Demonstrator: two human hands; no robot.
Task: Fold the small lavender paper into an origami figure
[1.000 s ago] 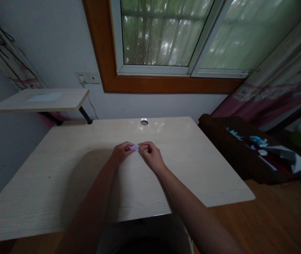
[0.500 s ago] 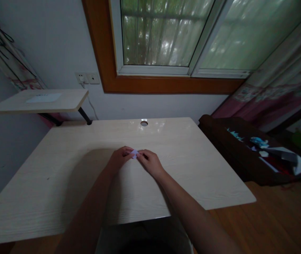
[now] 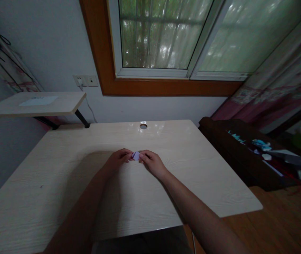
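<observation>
A small, pale-purple, flat-sided, paper-like piece (image 3: 136, 156) is spanning the gap between both hands. The bare left hand (image 3: 117, 160) is pinching its left edge, thumb and fingers nearly together; the bare right hand (image 3: 152, 163) is likewise gripping its right edge. Both are working over the pale wood-grain table (image 3: 192, 176), near its round hole (image 3: 143, 126).

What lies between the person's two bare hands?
In the head view, a small pale purple paper-like piece lies between the left hand and right hand, held by both.
</observation>
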